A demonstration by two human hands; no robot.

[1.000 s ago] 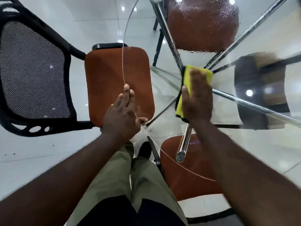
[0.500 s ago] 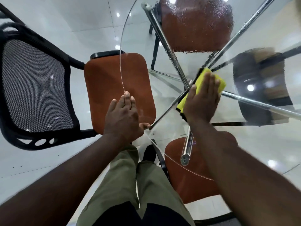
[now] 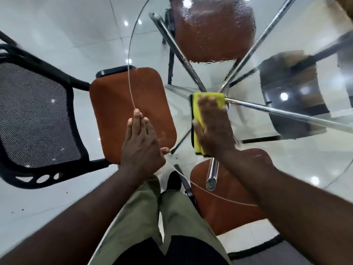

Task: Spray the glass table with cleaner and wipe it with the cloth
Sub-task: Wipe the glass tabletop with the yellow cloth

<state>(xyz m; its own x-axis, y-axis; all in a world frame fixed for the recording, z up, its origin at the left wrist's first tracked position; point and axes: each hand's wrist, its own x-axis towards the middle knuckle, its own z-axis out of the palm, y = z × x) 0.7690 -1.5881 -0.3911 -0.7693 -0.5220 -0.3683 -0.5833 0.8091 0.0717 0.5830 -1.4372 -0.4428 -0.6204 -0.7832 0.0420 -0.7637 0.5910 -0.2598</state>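
I look down through a round glass table (image 3: 130,60) with chrome legs under it. My right hand (image 3: 214,125) lies flat, fingers straight, on a folded yellow cloth (image 3: 197,115) and presses it onto the glass near the table's middle. My left hand (image 3: 141,142) rests flat on the near left rim of the glass, fingers straight and together, thumb out to the right. Wet droplets cover the glass at the far side, over the far chair. No spray bottle is in view.
Orange-seated chairs stand round the table: one at the left (image 3: 131,115) with a black mesh back (image 3: 34,119), one far (image 3: 212,29), one near below the glass (image 3: 227,196). A dark chair (image 3: 292,104) is at the right. Chrome legs (image 3: 212,173) cross under the top. White tiled floor.
My right hand has slid the yellow cloth back toward the left and nearer me after a stroke to the right. My left hand has stayed on the rim.
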